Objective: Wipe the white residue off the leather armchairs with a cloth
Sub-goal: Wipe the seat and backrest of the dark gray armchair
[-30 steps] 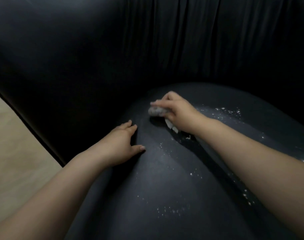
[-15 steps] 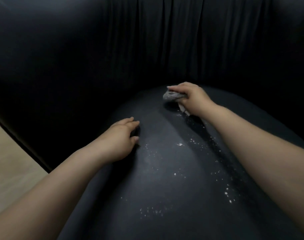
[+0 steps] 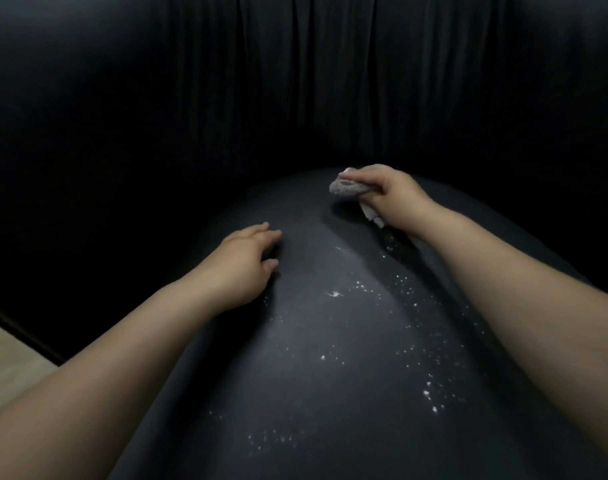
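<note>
Cloth (image 3: 347, 189): grey, bunched into a wad, at the far end of the seat cushion (image 3: 330, 341), close to where the cushion meets the backrest (image 3: 295, 81). Right hand (image 3: 396, 199) grips it, fingers curled over the top of the wad, thumb side hidden. A pale strip of the same cloth, or of something tucked with it, sticks out below the palm toward the wrist; cannot tell which. Wad looks pressed to the leather, a dark shadow just under and left of it.

Left hand (image 3: 242, 265): rests on the left shoulder of the cushion, holding nothing, fingers loosely extended and pointing toward the backrest, thumb tucked low on the near side. Well apart from the right hand, nearer the camera.

White residue (image 3: 382, 306): scattered specks and small flakes across the cushion between the two forearms. Densest in a band running from just below the right wrist down along the inside of the right forearm; a brighter smear near mid-cushion; a fainter patch of dots toward the near edge. A dull greyish haze lies over the centre of the seat.

Armchair leather is dark, nearly black; backrest shows vertical pleats. A wedge of light wooden floor (image 3: 8, 368) shows at lower left.
</note>
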Tool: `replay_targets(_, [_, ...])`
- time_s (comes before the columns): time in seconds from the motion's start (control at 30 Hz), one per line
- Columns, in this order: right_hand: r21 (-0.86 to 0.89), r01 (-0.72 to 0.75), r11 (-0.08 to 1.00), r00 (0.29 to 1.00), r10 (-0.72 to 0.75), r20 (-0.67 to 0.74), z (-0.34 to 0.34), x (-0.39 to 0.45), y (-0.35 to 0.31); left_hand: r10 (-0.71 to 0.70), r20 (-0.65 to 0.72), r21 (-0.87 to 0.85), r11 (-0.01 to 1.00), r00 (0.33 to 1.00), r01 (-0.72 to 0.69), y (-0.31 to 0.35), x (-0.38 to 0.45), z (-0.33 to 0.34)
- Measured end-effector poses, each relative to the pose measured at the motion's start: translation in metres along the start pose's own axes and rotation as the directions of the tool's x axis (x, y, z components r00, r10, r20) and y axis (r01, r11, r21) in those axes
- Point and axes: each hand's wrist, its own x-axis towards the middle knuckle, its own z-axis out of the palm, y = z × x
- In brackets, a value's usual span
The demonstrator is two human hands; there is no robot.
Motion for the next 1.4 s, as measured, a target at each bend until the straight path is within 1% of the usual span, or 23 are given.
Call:
replay_targets(0.07, [-0.157, -0.034, 0.987, 0.993, 0.051, 0.102, 0.001, 0.007, 0.008, 0.001, 0.016, 0.021, 1.000, 1.000, -0.001, 0.002, 0.008, 0.002])
replay_targets(0.13, [-0.207, -0.012, 0.978, 0.985, 0.046, 0.164, 0.006, -0.002, 0.009, 0.002, 0.054, 0.063, 0.998, 0.999, -0.005, 0.005, 0.017, 0.005])
replay_targets(0.27, [-0.096, 0.021, 0.995, 0.956, 0.008, 0.293, 0.007, -0.047, -0.001, -0.018, 0.143, 0.188, 0.982, 0.990, -0.009, 0.007, 0.033, 0.008])
replay_targets(0.3, [-0.067, 0.022, 0.997, 0.955, -0.001, 0.297, 0.003, -0.053, -0.001, -0.024, 0.163, 0.207, 0.978, 0.986, -0.010, 0.007, 0.036, 0.008])
replay_targets(0.33, [-0.055, 0.032, 0.998, 0.968, -0.017, 0.252, -0.003, -0.054, 0.000, -0.025, 0.177, 0.219, 0.976, 0.984, -0.015, 0.007, 0.038, 0.008])
replay_targets(0.4, [-0.078, 0.037, 0.996, 0.998, -0.033, 0.054, -0.015, -0.042, 0.009, -0.015, 0.191, 0.235, 0.971, 0.981, -0.031, 0.005, 0.042, 0.008])
replay_targets(0.43, [-0.100, 0.013, 0.995, 0.999, -0.016, -0.029, -0.022, -0.033, 0.015, -0.012, 0.197, 0.235, 0.971, 0.980, -0.036, 0.003, 0.042, 0.009])
replay_targets(0.47, [-0.129, -0.022, 0.991, 0.998, 0.014, -0.067, -0.027, -0.026, 0.022, -0.010, 0.200, 0.231, 0.972, 0.980, -0.037, 0.002, 0.043, 0.009])
replay_targets(0.53, [-0.222, -0.099, 0.970, 0.995, 0.096, -0.022, -0.031, -0.018, 0.035, -0.009, 0.204, 0.224, 0.974, 0.979, -0.038, 0.001, 0.043, 0.009])
replay_targets(0.6, [-0.260, -0.109, 0.959, 0.991, 0.125, 0.048, -0.027, -0.025, 0.040, -0.009, 0.210, 0.229, 0.972, 0.978, -0.040, 0.000, 0.043, 0.010])
replay_targets(0.7, [-0.135, -0.039, 0.990, 0.984, 0.062, 0.166, -0.022, -0.054, 0.028, -0.002, 0.212, 0.249, 0.967, 0.977, -0.052, 0.000, 0.045, 0.010])
replay_targets(0.77, [-0.038, -0.037, 0.999, 0.963, 0.046, 0.266, -0.026, -0.072, 0.020, 0.003, 0.210, 0.261, 0.964, 0.978, -0.059, -0.001, 0.046, 0.011])
replay_targets(0.8, [-0.008, -0.043, 0.999, 0.961, 0.044, 0.273, -0.030, -0.075, 0.020, 0.008, 0.209, 0.264, 0.962, 0.978, -0.064, -0.001, 0.046, 0.011])
replay_targets(0.83, [0.002, -0.044, 0.999, 0.973, 0.043, 0.225, -0.035, -0.073, 0.022, 0.013, 0.209, 0.267, 0.961, 0.978, -0.070, -0.001, 0.047, 0.011])
replay_targets(0.9, [-0.031, -0.073, 0.997, 0.997, 0.074, 0.032, -0.048, -0.058, 0.034, 0.023, 0.217, 0.269, 0.960, 0.976, -0.082, -0.002, 0.049, 0.010])
replay_targets(0.93, [-0.050, -0.117, 0.992, 0.993, 0.116, -0.035, -0.055, -0.050, 0.040, 0.026, 0.220, 0.267, 0.960, 0.975, -0.086, -0.002, 0.049, 0.009])
replay_targets(0.97, [-0.067, -0.170, 0.983, 0.984, 0.166, -0.058, -0.060, -0.043, 0.047, 0.028, 0.223, 0.262, 0.961, 0.974, -0.088, -0.003, 0.048, 0.009])
replay_targets(1.03, [-0.103, -0.238, 0.966, 0.971, 0.237, -0.021, -0.064, -0.037, 0.058, 0.028, 0.235, 0.254, 0.963, 0.972, -0.089, -0.003, 0.048, 0.007])
replay_targets(1.13, [-0.150, -0.158, 0.976, 0.984, 0.168, 0.057, -0.056, -0.051, 0.054, 0.044, 0.261, 0.245, 0.963, 0.964, -0.111, -0.005, 0.050, 0.003])
replay_targets(1.2, [-0.100, -0.117, 0.988, 0.984, 0.129, 0.124, -0.050, -0.072, 0.042, 0.058, 0.276, 0.237, 0.963, 0.959, -0.127, -0.007, 0.052, 0.000])
replay_targets(1.3, [-0.012, -0.118, 0.993, 0.964, 0.118, 0.238, -0.046, -0.098, 0.028, 0.064, 0.290, 0.248, 0.959, 0.955, -0.140, -0.009, 0.053, -0.003])
replay_targets(1.33, [0.005, -0.115, 0.993, 0.966, 0.111, 0.233, -0.048, -0.097, 0.026, 0.065, 0.289, 0.249, 0.958, 0.955, -0.140, -0.008, 0.052, -0.003])
replay_targets(1.4, [0.045, -0.126, 0.991, 0.989, 0.122, 0.082, -0.053, -0.083, 0.028, 0.069, 0.283, 0.243, 0.960, 0.957, -0.141, -0.008, 0.051, -0.002])
